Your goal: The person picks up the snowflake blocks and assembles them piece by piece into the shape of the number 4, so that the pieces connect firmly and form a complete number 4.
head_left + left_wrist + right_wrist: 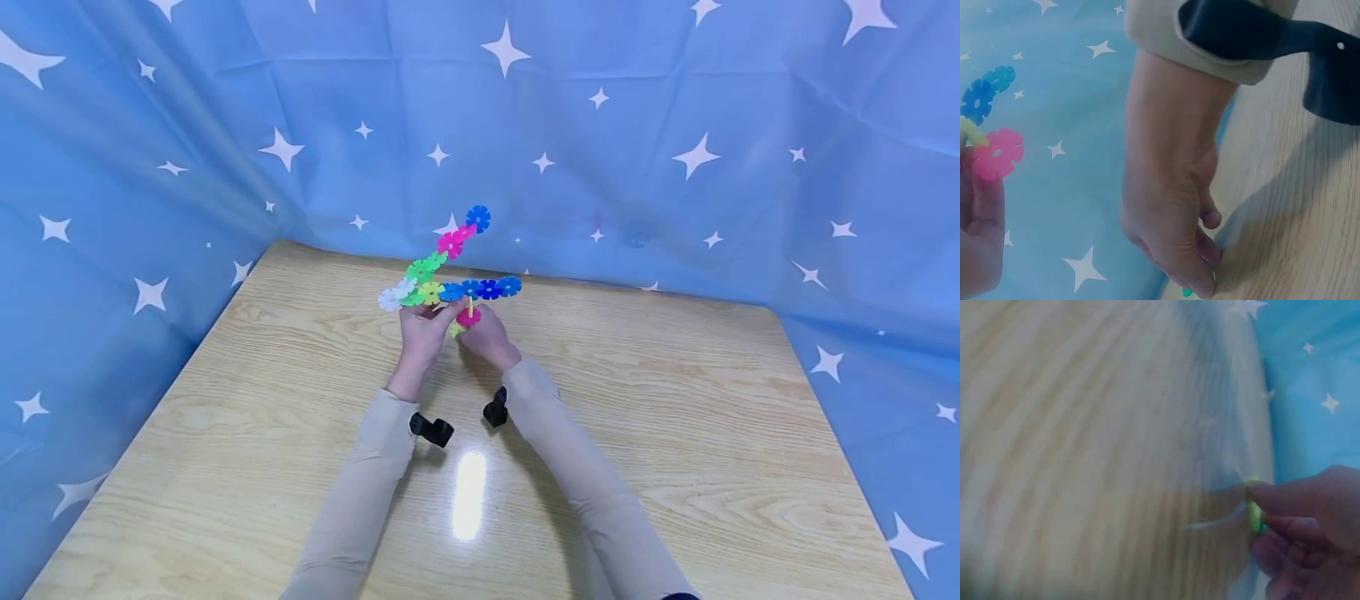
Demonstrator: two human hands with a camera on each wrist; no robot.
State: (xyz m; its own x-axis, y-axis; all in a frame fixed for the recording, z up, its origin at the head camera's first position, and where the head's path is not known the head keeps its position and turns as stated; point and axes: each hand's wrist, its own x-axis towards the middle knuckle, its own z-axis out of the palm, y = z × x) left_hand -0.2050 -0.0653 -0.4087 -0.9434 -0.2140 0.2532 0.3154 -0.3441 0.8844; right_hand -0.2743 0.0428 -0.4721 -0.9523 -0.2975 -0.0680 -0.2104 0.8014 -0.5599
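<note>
My left hand (423, 333) grips a joined chain of notched plastic snowflake discs. One arm of the chain has green (420, 271), pink (450, 244) and blue discs (477, 218); another runs through a yellow disc (432, 292) to several blue ones (489, 289). A pink disc (999, 154) hangs off the blue row by an edge-on yellow piece, close to the left fingers (988, 203). Beside it, my right hand (487, 337) pinches a yellow-green disc (1254, 506) between thumb and fingers. A bit of green (1264, 526) shows behind that disc, mostly hidden by the fingers.
Both hands are over the far part of a wooden table (675, 417). A blue curtain with white stars (600, 167) hangs behind the table and along its sides. Black camera mounts (432, 429) sit at both wrists. A bright reflection lies on the tabletop.
</note>
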